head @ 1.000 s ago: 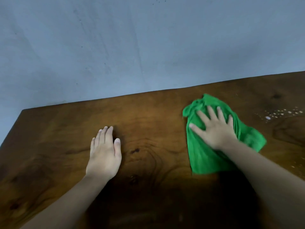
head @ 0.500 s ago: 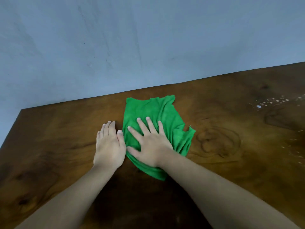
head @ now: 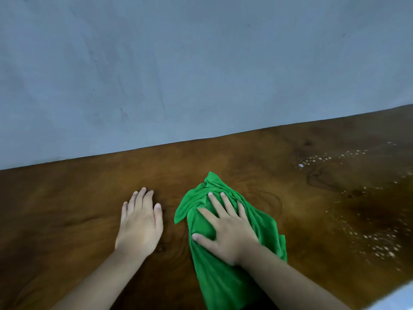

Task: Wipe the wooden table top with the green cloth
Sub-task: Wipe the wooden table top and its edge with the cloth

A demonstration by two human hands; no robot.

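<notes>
The green cloth (head: 223,276) lies crumpled on the dark wooden table top (head: 67,198), a little right of centre. My right hand (head: 225,229) presses flat on the cloth with its fingers spread. My left hand (head: 140,222) rests palm down on the bare wood just left of the cloth, fingers together, holding nothing. A narrow gap of wood separates the left hand from the cloth.
White droplets or specks (head: 324,158) dot the wood at the right, with more specks (head: 377,242) nearer the front right. A pale blue-grey wall (head: 201,63) stands directly behind the table's far edge. A pale edge (head: 402,296) shows at the bottom right corner.
My right hand swept the cloth left until it met my left hand, then back to the right and nearer to me. My left hand has stayed flat in place.
</notes>
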